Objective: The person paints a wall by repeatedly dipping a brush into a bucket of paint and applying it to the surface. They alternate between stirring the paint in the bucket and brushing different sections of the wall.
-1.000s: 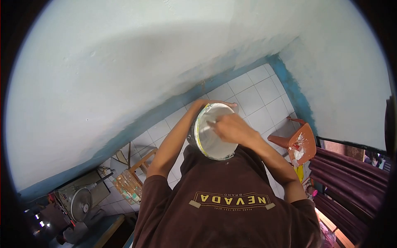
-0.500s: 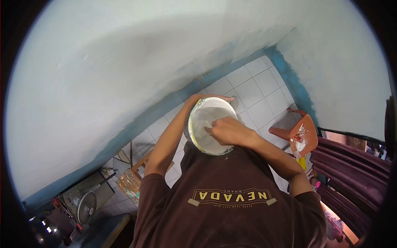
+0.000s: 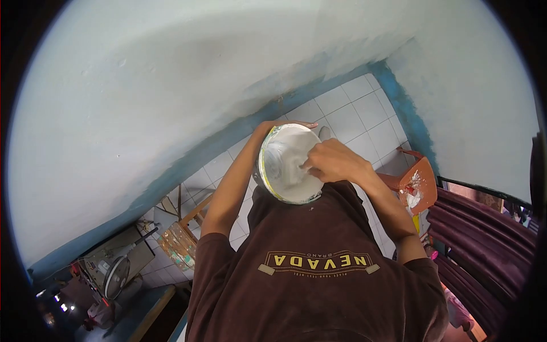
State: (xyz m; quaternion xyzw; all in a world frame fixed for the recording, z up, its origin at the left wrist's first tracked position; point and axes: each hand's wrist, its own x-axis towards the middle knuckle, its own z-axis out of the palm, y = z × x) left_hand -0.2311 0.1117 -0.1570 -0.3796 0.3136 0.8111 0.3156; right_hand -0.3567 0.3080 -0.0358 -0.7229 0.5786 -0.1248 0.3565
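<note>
A bucket (image 3: 270, 194) with a white, paint-smeared rim is tilted in front of my dark shirt, and pale grey-white material coats its inside. My left hand (image 3: 280, 124) reaches round its far side, with the fingers along the rim; it grips the bucket. Over the right part of the opening, my right hand (image 3: 330, 159) is closed with its fingertips pointing into the bucket. What it holds is hidden by the fingers.
A brown plastic chair (image 3: 421, 185) with white debris stands at the right, beside dark red curtains (image 3: 478, 233). At lower left are a paint-stained wooden piece (image 3: 178, 245) and a fan (image 3: 117, 277). White floor tiles (image 3: 336, 102) meet blue-edged walls (image 3: 199, 74).
My right hand has moved within the opening, towards the right side of the bucket. The bucket and my left hand have shifted slightly up in the view.
</note>
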